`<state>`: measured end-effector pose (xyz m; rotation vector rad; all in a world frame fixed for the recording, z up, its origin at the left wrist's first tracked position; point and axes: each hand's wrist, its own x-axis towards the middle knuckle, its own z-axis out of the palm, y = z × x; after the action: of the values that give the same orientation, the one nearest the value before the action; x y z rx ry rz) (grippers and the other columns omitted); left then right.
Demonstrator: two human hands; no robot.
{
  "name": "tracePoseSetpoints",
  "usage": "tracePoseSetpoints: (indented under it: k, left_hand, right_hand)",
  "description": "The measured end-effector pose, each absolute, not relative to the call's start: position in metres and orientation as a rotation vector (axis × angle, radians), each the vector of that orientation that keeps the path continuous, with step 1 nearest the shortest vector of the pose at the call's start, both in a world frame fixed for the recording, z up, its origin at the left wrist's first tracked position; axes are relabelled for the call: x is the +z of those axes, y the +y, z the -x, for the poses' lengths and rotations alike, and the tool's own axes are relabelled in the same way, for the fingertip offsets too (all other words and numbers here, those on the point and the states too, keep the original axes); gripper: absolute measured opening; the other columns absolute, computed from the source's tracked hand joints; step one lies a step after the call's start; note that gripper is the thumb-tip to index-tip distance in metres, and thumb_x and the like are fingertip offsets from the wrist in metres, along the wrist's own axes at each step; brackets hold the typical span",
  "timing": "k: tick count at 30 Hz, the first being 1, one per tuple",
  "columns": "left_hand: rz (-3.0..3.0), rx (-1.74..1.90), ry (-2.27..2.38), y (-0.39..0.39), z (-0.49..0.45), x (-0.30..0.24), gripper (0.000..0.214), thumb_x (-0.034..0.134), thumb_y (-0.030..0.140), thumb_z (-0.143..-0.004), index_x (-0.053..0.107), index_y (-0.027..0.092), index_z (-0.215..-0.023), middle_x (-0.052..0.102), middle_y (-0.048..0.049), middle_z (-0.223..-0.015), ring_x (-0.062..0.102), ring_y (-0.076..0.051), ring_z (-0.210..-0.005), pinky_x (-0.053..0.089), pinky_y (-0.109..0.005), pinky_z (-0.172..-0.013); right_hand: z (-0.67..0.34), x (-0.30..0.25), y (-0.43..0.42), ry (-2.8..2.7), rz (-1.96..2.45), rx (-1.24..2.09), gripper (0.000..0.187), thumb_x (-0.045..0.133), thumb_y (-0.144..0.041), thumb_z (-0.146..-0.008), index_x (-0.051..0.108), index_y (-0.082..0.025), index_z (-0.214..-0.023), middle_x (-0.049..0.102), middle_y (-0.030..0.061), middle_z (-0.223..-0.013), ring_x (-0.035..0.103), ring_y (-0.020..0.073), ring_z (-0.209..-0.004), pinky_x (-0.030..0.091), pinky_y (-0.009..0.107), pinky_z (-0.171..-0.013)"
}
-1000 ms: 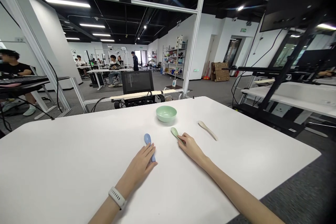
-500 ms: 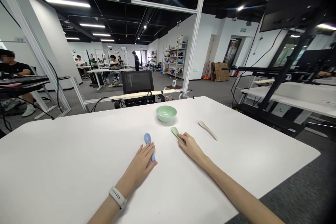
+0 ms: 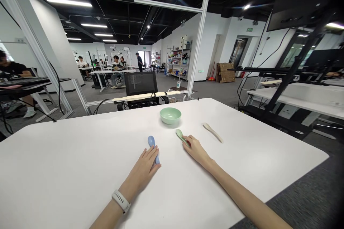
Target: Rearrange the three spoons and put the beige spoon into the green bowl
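Note:
My left hand lies flat across the handle of a blue spoon, its fingers stretched out and the thumb apart by the handle's end. The spoon's bowl points away from me. To the right, my right hand has its fingertips closed around the handle of a light green spoon, which is at the tabletop, partly hidden by the fingers. A green bowl stands upright just beyond both spoons. Farther right, a beige spoon lies on the table, touched by neither hand.
The white table spans the foreground. A metal frame rises behind its far edge, along with a black office chair. Shelves and seated people are in the background. A person sits at a desk on the left.
Both hands and the spoons have hardly moved; the view has shifted very slightly.

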<state>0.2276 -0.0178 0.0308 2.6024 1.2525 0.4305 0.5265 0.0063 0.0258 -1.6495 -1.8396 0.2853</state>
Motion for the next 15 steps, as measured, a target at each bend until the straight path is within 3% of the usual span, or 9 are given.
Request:
tracePoseSetpoints:
  k: [15]
  left_hand:
    - [-2.665, 0.450, 1.257, -0.0151, -0.2274, 0.0292, 0.063, 0.040, 0.051, -0.104, 0.038, 0.023, -0.160, 0.040, -0.0109, -0.169, 0.032, -0.023, -0.159, 0.027, -0.053, -0.132]
  right_hand:
    - [-0.5267, 0.0259, 0.0042, -1.817, 1.644, 0.284, 0.045, 0.049, -0.036, -0.097, 0.067, -0.015, -0.132, 0.066, 0.0075, -0.094, 0.063, 0.0220, -0.080, 0.052, 0.035, -0.080]
